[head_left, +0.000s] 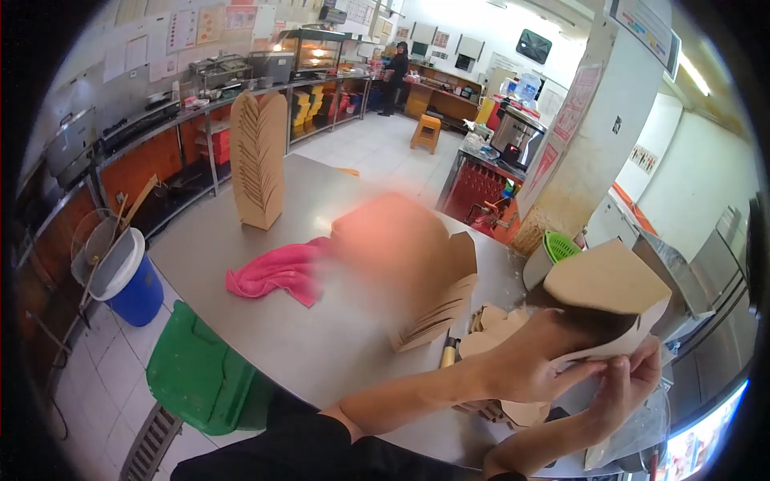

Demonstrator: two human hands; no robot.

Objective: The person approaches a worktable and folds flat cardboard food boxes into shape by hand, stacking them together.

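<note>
Head view, left hand point(521, 361): grasping the cardboard box point(613, 276), fingers partly hidden.
Right hand point(632, 377): pinching that box's lower edge.
Cardboard box: up in both hands.
Left of the hands: pink cloth point(277, 268), standing carton point(258, 160) beyond.
Beside left forearm: cardboard pieces point(485, 338).

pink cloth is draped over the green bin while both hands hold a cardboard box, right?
No: the pink cloth lies on the metal table, not the green bin, as the head view shows. The left hand and right hand do hold a cardboard box.
</note>
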